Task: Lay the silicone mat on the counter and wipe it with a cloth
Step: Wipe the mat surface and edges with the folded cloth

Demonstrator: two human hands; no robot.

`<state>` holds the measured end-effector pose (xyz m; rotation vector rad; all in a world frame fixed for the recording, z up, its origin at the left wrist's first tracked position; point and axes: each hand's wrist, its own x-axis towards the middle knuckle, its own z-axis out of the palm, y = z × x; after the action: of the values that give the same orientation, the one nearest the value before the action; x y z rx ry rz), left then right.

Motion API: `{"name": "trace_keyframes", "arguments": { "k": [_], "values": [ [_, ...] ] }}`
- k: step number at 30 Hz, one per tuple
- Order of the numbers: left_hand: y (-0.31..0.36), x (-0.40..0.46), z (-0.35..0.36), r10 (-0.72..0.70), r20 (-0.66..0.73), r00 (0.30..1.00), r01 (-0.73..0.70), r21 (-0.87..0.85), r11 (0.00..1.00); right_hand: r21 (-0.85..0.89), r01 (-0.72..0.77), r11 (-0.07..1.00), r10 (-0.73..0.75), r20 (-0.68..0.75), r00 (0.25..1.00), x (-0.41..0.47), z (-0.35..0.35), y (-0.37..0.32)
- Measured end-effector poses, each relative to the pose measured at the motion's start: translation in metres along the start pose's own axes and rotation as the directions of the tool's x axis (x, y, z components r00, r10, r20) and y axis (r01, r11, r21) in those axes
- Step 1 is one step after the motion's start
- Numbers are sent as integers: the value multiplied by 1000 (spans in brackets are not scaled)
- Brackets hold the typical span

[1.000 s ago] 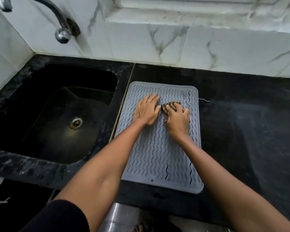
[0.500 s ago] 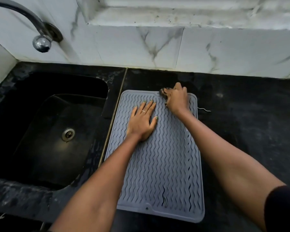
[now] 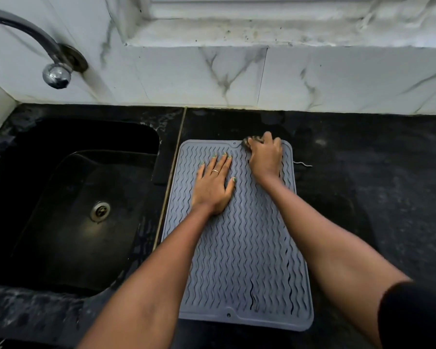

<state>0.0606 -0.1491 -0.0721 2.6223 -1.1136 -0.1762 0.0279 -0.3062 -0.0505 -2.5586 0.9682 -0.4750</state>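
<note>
The mat (image 3: 239, 238) lies flat on the desk (image 3: 363, 197) just beside the sink (image 3: 68, 197), so laying is done. The left hand (image 3: 213, 185) presses it, fingers spread; the right hand (image 3: 266, 159) bunches the cloth (image 3: 251, 142) at the mat's far right corner. Much of the wiping seems left.

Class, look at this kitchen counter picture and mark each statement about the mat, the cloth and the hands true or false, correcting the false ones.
1. The silicone mat lies flat on the counter. True.
2. The left hand holds the cloth. False: it rests open and flat on the mat; the right hand holds the cloth.
3. The cloth is at the mat's far edge. True.
4. The mat lies inside the sink. False: it lies right of it.
</note>
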Motion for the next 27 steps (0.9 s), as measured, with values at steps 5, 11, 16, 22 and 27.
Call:
{"name": "trace_keyframes", "arguments": {
  "k": [5, 11, 16, 22, 27],
  "values": [
    [-2, 2, 1, 2, -15, 1000, -3, -14, 1000, -45, 32, 998, -33, -24, 999, 12, 0, -10],
    [-1, 1, 0, 5, -11, 1000, -5, -17, 1000, 322, -146, 935, 196, -132, 972, 19, -36, 6],
    [-2, 2, 2, -13, 4, 1000, 13, 2, 1000, 29, -69, 997, 68, 29, 997, -40, -17, -13],
    [-1, 2, 1, -6, 11, 1000, 6, 8, 1000, -119, 15, 993, -11, 33, 999, -129, -30, -16],
    [0, 1, 0, -9, 18, 1000, 9, 12, 1000, -71, -11, 997, 18, 102, 995, -165, -55, -14]
  ]
}}
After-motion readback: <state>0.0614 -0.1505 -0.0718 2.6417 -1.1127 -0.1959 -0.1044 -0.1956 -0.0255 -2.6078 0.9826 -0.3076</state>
